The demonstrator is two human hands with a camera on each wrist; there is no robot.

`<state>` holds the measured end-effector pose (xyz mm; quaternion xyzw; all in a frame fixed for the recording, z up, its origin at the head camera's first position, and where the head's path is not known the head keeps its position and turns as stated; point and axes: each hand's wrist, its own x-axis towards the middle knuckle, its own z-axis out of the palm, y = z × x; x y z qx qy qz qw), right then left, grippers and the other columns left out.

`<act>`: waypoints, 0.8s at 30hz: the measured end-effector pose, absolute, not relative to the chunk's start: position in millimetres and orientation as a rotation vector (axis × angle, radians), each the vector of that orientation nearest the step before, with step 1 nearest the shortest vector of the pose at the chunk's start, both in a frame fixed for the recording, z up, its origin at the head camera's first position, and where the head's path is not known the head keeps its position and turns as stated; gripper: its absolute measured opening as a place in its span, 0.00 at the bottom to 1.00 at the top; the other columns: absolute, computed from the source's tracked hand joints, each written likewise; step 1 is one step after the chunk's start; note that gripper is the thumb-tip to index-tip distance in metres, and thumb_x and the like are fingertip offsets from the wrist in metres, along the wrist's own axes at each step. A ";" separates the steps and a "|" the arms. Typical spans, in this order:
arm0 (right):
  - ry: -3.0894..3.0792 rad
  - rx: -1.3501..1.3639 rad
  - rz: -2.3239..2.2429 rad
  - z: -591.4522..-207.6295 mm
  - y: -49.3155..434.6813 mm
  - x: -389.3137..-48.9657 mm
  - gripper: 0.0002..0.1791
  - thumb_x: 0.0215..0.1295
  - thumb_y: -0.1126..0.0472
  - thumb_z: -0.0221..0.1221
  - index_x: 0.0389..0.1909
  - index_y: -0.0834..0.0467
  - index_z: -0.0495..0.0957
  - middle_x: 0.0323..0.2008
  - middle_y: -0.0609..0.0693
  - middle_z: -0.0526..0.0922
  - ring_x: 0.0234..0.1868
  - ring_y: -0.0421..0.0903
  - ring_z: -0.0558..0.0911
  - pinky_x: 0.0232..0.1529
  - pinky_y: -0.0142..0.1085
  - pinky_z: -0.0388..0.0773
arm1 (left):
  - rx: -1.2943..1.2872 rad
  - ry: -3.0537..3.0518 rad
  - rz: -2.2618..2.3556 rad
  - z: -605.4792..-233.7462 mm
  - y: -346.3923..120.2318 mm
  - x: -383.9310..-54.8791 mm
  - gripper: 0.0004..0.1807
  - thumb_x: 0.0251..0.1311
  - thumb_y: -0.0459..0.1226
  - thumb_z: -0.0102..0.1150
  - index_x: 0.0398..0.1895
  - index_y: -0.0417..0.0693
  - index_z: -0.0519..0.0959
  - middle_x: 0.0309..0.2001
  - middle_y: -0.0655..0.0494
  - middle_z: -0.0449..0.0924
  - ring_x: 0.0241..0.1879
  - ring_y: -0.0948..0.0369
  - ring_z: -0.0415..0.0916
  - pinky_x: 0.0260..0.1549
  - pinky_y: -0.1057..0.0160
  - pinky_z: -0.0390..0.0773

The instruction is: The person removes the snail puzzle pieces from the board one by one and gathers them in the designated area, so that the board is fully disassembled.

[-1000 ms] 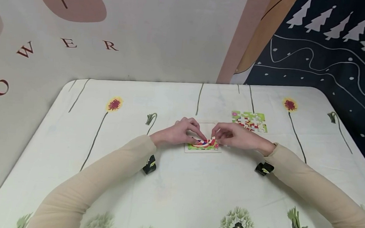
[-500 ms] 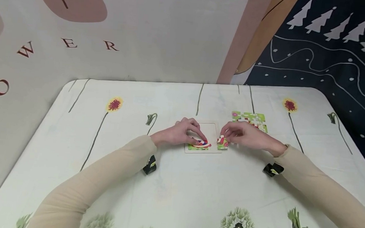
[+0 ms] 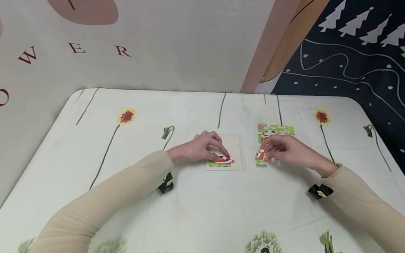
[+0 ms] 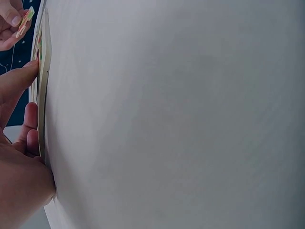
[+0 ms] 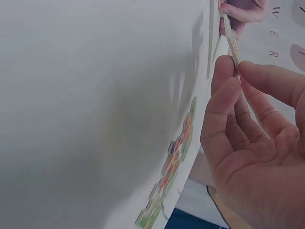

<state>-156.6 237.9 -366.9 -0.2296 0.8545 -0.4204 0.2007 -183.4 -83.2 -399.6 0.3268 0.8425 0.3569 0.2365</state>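
Observation:
A pale, shallow puzzle tray lies mid-table. Joined green, red and blue jigsaw pieces sit in its lower left part. My left hand rests over the tray's left side, its thumb and index fingertip pressing on those pieces; in the left wrist view its other fingers lie bent at the tray. My right hand pinches a green and red jigsaw piece with a mushroom print, between thumb and fingertips. In the right wrist view this piece appears nearly edge-on.
Behind the right hand, a group of other green and red jigsaw pieces lies flat on the table, partly covered by the hand. A white cloth with flower prints covers the table. Patterned walls stand behind it.
My right hand has lifted the mushroom piece from the tray's lower right and carried it right, out past the tray's edge. The left hand has stayed in place.

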 end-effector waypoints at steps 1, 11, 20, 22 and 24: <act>2.391 -0.639 -1.176 -366.6 240.0 -155.8 0.12 0.67 0.77 0.60 0.49 0.66 0.81 0.41 0.54 0.85 0.41 0.41 0.82 0.42 0.33 0.79 | 0.896 2.310 0.978 -399.5 -83.1 -183.4 0.14 0.63 0.34 0.69 0.51 0.50 0.90 0.57 0.50 0.74 0.60 0.50 0.61 0.57 0.51 0.55; 2.443 -0.616 -1.156 -361.8 254.8 -151.9 0.12 0.68 0.75 0.61 0.51 0.65 0.82 0.42 0.52 0.86 0.42 0.38 0.82 0.43 0.31 0.79 | 0.894 2.316 0.972 -399.6 -82.5 -183.1 0.13 0.63 0.34 0.69 0.51 0.49 0.89 0.57 0.50 0.74 0.60 0.50 0.61 0.57 0.52 0.55; 2.540 -0.617 -1.132 -360.5 271.8 -150.6 0.12 0.67 0.75 0.62 0.50 0.66 0.82 0.42 0.54 0.87 0.40 0.36 0.82 0.42 0.29 0.79 | 0.901 2.313 0.977 -400.9 -82.2 -184.0 0.13 0.63 0.34 0.69 0.50 0.49 0.89 0.55 0.51 0.74 0.59 0.51 0.61 0.57 0.52 0.54; 2.566 -0.607 -1.123 -359.4 277.3 -150.0 0.12 0.68 0.75 0.62 0.51 0.67 0.82 0.42 0.54 0.87 0.40 0.35 0.82 0.41 0.28 0.78 | 0.901 2.309 0.979 -400.5 -82.5 -183.5 0.13 0.63 0.34 0.69 0.50 0.49 0.89 0.55 0.51 0.74 0.58 0.51 0.61 0.57 0.51 0.53; 2.593 -0.587 -1.118 -358.4 282.7 -149.4 0.12 0.68 0.75 0.62 0.50 0.67 0.81 0.41 0.54 0.87 0.38 0.35 0.82 0.40 0.29 0.78 | 0.897 2.309 0.977 -399.8 -82.6 -183.0 0.13 0.63 0.34 0.69 0.51 0.49 0.89 0.56 0.51 0.74 0.59 0.51 0.60 0.57 0.51 0.53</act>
